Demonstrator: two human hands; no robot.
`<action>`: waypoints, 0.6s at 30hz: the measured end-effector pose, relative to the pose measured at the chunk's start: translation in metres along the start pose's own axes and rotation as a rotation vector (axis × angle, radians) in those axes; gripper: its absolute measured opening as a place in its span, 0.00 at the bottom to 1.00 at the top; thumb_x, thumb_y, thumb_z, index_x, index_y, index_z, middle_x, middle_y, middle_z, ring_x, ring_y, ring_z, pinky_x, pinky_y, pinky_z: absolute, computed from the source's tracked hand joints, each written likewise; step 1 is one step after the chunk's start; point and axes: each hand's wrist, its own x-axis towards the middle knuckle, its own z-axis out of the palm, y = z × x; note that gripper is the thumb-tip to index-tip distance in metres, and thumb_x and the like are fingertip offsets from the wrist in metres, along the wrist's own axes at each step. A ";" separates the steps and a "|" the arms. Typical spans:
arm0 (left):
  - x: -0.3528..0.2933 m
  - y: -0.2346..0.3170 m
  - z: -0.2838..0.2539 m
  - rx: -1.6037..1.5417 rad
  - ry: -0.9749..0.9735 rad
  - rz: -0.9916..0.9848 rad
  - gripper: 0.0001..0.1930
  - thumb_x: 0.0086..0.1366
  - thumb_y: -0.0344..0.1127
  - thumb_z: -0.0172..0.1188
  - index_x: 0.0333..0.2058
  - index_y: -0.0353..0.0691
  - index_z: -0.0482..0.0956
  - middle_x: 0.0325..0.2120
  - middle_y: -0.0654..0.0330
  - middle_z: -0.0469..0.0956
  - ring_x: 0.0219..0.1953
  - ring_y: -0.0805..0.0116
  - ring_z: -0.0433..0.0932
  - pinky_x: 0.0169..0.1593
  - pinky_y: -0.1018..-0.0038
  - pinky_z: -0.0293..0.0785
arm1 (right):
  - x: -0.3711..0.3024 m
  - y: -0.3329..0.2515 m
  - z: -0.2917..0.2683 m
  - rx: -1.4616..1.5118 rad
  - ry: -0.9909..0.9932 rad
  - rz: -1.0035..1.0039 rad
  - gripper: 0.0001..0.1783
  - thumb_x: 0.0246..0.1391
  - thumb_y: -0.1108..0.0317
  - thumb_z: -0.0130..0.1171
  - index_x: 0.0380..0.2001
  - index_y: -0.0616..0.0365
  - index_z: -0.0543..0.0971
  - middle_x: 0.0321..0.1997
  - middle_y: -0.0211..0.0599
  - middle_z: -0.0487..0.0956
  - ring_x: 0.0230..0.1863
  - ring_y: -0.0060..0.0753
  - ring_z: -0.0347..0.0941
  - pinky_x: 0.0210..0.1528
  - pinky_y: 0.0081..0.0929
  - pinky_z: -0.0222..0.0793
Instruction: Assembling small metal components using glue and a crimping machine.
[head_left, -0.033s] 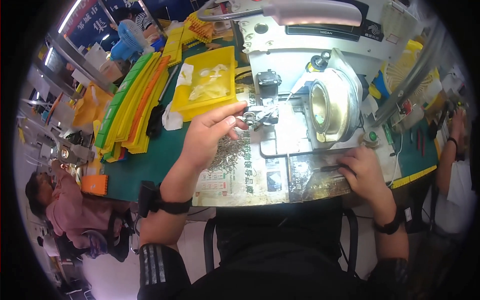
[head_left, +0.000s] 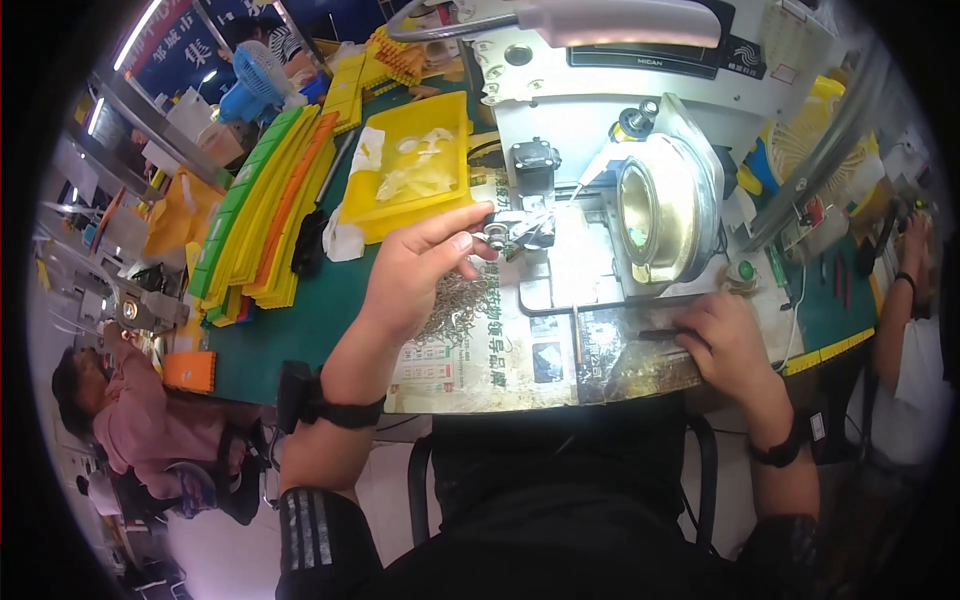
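Note:
My left hand [head_left: 412, 268] reaches to the machine's work area, its thumb and index finger closed around a small metal fixture [head_left: 497, 234]. A slim white dispensing nozzle [head_left: 592, 172] slants down to the right of that fixture, its tip close to the fixture's arm. Near the table's front edge, my right hand [head_left: 728, 342] rests with curled fingers, gripping dark tweezers [head_left: 660, 335] that point left. Beside my left wrist lies a heap of small, thin metal pieces [head_left: 452, 310] on printed paper. Glare hides detail on the bright plate [head_left: 580, 262].
A round brass-coloured ring housing [head_left: 650, 222] stands right of the nozzle, under a lamp [head_left: 635, 25]. To the left are a yellow tray [head_left: 405, 160] with white scraps and stacked yellow, green and orange strips [head_left: 265, 205]. Co-workers sit on both sides.
The tweezers in my right hand have turned slightly, and less of their length shows at the tip. My left hand stays in place at the fixture.

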 end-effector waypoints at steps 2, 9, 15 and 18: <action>0.001 -0.004 0.004 -0.094 -0.010 -0.050 0.21 0.72 0.29 0.51 0.61 0.27 0.72 0.44 0.53 0.80 0.45 0.67 0.81 0.43 0.78 0.75 | 0.003 0.001 -0.001 0.028 -0.023 0.031 0.10 0.47 0.70 0.68 0.35 0.56 0.82 0.38 0.38 0.77 0.43 0.47 0.73 0.47 0.42 0.66; 0.002 -0.023 0.003 -0.436 0.029 -0.218 0.08 0.72 0.31 0.58 0.41 0.31 0.79 0.31 0.62 0.79 0.31 0.74 0.77 0.37 0.80 0.75 | 0.015 -0.013 0.011 0.138 -0.046 -0.024 0.09 0.45 0.72 0.68 0.32 0.58 0.79 0.36 0.41 0.78 0.43 0.51 0.73 0.45 0.44 0.69; 0.011 0.023 0.000 -0.167 0.041 0.059 0.05 0.71 0.30 0.58 0.39 0.33 0.79 0.29 0.63 0.77 0.31 0.77 0.73 0.39 0.80 0.70 | 0.032 -0.053 -0.001 0.696 -0.068 0.035 0.07 0.55 0.71 0.64 0.37 0.60 0.79 0.31 0.43 0.77 0.32 0.48 0.74 0.37 0.36 0.71; 0.021 0.037 0.018 -0.049 -0.013 0.232 0.05 0.72 0.29 0.57 0.37 0.33 0.78 0.30 0.63 0.76 0.33 0.78 0.73 0.42 0.81 0.70 | 0.051 -0.091 0.007 1.019 -0.097 0.175 0.08 0.67 0.67 0.53 0.40 0.61 0.77 0.26 0.33 0.74 0.27 0.29 0.71 0.33 0.25 0.68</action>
